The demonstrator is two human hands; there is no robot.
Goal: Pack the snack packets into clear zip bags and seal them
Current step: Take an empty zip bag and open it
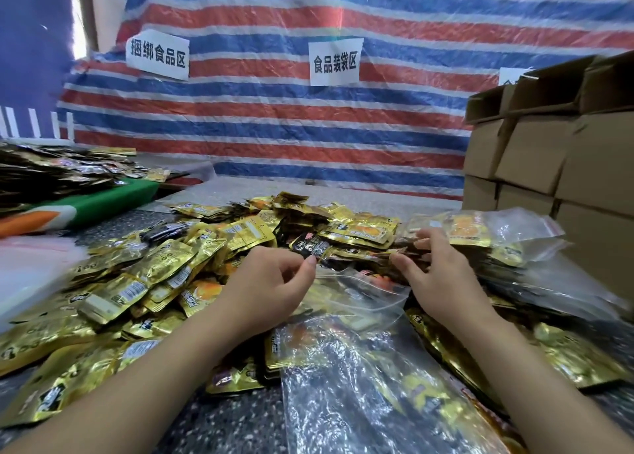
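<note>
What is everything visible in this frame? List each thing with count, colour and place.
snack packets: too many to count, mostly gold, some black, heaped across the table
open zip bag: one, clear, between the hands
filled zip bags: at least two, clear, right of the heap
cardboard boxes: several, brown, stacked at right
paper signs: two whole, a third partly hidden, white, on the tarp
tarp: one, red, blue and white stripes, behind the table
far packet pile: one, dark and gold, far left
left hand: pinches the bag's mouth
right hand: fingers spread on packets
</note>
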